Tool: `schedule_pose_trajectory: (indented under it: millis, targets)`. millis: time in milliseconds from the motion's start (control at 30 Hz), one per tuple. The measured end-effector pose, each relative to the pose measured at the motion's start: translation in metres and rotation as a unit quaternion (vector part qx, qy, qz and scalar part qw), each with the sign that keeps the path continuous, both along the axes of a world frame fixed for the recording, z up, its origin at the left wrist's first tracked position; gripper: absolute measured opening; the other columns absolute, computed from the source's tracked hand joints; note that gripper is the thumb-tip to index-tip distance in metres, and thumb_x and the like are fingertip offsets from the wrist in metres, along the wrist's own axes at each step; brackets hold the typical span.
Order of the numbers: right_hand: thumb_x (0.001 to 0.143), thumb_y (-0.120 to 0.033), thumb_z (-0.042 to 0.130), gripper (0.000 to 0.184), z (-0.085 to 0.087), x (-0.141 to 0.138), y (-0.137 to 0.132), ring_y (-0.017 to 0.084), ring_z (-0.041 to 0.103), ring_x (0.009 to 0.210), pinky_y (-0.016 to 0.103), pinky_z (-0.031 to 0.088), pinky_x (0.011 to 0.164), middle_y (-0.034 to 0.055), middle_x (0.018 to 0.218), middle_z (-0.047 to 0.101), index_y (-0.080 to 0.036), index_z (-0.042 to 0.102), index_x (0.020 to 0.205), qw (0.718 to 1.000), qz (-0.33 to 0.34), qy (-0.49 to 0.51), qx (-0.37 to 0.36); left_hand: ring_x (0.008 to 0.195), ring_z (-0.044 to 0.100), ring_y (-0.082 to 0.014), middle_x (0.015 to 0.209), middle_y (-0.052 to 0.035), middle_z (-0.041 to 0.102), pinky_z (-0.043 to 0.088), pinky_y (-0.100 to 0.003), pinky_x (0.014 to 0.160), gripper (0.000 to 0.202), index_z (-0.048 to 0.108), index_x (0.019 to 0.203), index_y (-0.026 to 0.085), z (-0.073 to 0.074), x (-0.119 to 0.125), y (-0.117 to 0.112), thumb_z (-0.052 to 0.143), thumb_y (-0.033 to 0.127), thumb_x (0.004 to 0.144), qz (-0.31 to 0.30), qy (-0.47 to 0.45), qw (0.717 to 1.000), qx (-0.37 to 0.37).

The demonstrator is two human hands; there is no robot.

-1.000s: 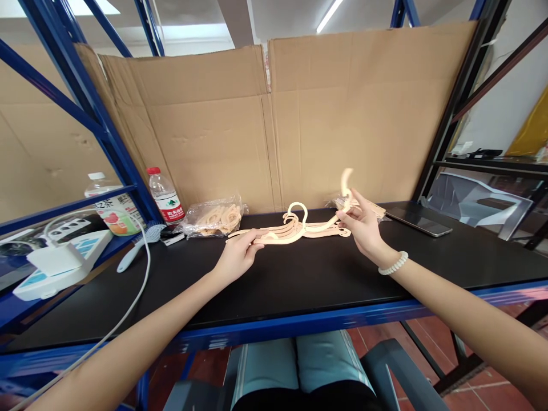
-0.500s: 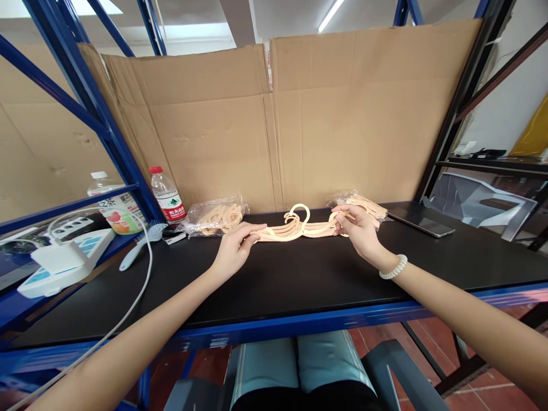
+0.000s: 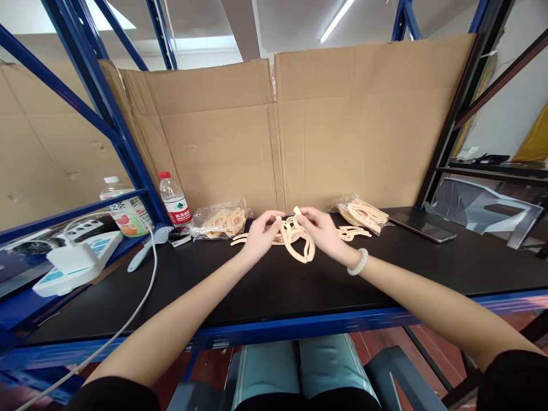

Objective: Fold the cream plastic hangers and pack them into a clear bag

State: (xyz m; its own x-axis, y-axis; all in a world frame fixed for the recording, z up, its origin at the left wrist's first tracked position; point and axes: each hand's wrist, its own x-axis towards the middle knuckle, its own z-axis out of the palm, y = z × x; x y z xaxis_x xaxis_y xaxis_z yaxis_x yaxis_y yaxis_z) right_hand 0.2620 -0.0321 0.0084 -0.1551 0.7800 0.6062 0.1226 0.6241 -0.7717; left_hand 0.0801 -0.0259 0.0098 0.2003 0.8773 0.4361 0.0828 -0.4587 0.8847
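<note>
A beige folding clothes hanger (image 3: pixel 306 252) is between my hands above the black tabletop, its arms folded into a loop that hangs down. My left hand (image 3: pixel 262 235) pinches a part of it at the left, thumb and fingers together. My right hand (image 3: pixel 324 233) is closed on a beige end at the upper right. More beige hangers (image 3: pixel 353 233) lie flat on the table behind, their middles hidden by my hands and the folded one.
Clear bags of beige pieces (image 3: pixel 220 221) and of more beige hangers (image 3: pixel 363 214) lie at the back. A phone (image 3: pixel 422 227) rests at the right. On the left are a red-capped bottle (image 3: pixel 174 200), a pale brush (image 3: pixel 148 249) and a white cable (image 3: pixel 148 288). Cardboard (image 3: pixel 342 125) walls the back.
Both hands have moved inward. The hanger they held was spread wide; now one is folded with its arms hanging down, and others lie behind it on the table.
</note>
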Motion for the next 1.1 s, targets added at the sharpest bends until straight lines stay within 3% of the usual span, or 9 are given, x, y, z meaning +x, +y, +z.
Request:
schedule_pose_trajectory:
  millis: [100,167,300,467,567,700,933,1100]
  targets:
    - [0.091,-0.037,0.049,0.022,-0.013,-0.003,-0.013,0.015,0.058,0.066,0.028,0.046,0.062,0.0009,0.071,0.061,-0.017,0.056,0.093,0.989,0.026,-0.147,-0.009,0.075,0.067,-0.0178,0.089,-0.0045,0.063,0.061,-0.03,0.058,0.035,0.062,0.099,0.016,-0.016,0.003,-0.006,0.064,0.046,0.08,-0.011,0.023,0.999,-0.032]
    - [0.091,-0.034,0.049,0.017,-0.019,-0.001,-0.018,0.015,0.057,0.065,0.028,0.045,0.06,0.0002,0.07,0.061,-0.018,0.052,0.09,0.98,0.042,-0.19,-0.034,0.073,0.066,-0.016,0.09,-0.0043,0.064,0.059,-0.028,0.057,0.037,0.062,0.101,0.016,-0.021,0.0,-0.009,0.065,0.045,0.078,-0.001,0.023,0.999,-0.025]
    - [0.091,-0.035,0.049,0.018,-0.024,0.005,-0.011,0.015,0.055,0.064,0.028,0.043,0.06,-0.0005,0.07,0.059,-0.019,0.048,0.083,0.979,0.035,-0.198,-0.041,0.069,0.064,-0.0132,0.088,-0.0029,0.066,0.057,-0.025,0.058,0.041,0.063,0.105,0.017,-0.018,-0.005,-0.011,0.072,0.042,0.074,0.028,-0.03,0.999,-0.019]
    - [0.09,-0.042,0.05,0.027,-0.025,0.007,-0.001,0.013,0.051,0.058,0.026,0.04,0.055,-0.0012,0.064,0.057,-0.019,0.047,0.077,0.98,0.055,-0.179,-0.061,0.081,0.066,-0.0159,0.092,-0.0065,0.07,0.055,-0.03,0.075,0.039,0.068,0.098,0.015,-0.018,-0.003,-0.009,0.079,0.037,0.068,-0.029,-0.083,0.992,-0.089]
    - [0.089,-0.043,0.052,0.027,-0.023,0.007,-0.002,0.013,0.051,0.056,0.026,0.039,0.053,-0.0012,0.062,0.058,-0.019,0.048,0.078,0.982,0.048,-0.173,-0.059,0.085,0.066,-0.0172,0.098,-0.0078,0.071,0.053,-0.031,0.079,0.042,0.07,0.102,0.016,-0.02,-0.003,-0.009,0.08,0.037,0.067,-0.053,-0.071,0.991,-0.097]
    - [0.09,-0.039,0.051,0.023,-0.02,0.007,-0.006,0.014,0.054,0.057,0.026,0.04,0.053,-0.0006,0.063,0.06,-0.019,0.048,0.079,0.981,0.035,-0.178,-0.062,0.086,0.066,-0.0197,0.096,-0.0081,0.072,0.053,-0.032,0.075,0.043,0.07,0.106,0.018,-0.018,-0.004,-0.012,0.078,0.041,0.07,-0.041,-0.036,0.995,-0.085]
    - [0.089,-0.031,0.05,0.016,-0.017,0.006,-0.011,0.014,0.054,0.053,0.025,0.039,0.051,-0.0003,0.063,0.062,-0.018,0.051,0.08,0.982,-0.013,-0.183,-0.047,0.087,0.066,-0.0207,0.093,-0.007,0.073,0.053,-0.037,0.082,0.039,0.07,0.102,0.017,-0.013,-0.002,-0.015,0.078,0.039,0.07,-0.075,-0.053,0.994,-0.063]
    - [0.091,-0.036,0.05,0.02,-0.016,0.007,-0.009,0.013,0.052,0.056,0.025,0.04,0.054,-0.0006,0.064,0.06,-0.018,0.051,0.08,0.981,0.031,-0.19,-0.024,0.091,0.066,-0.0214,0.098,-0.0083,0.072,0.054,-0.037,0.083,0.038,0.07,0.103,0.017,-0.011,-0.001,-0.019,0.077,0.038,0.072,-0.083,-0.057,0.992,-0.076]
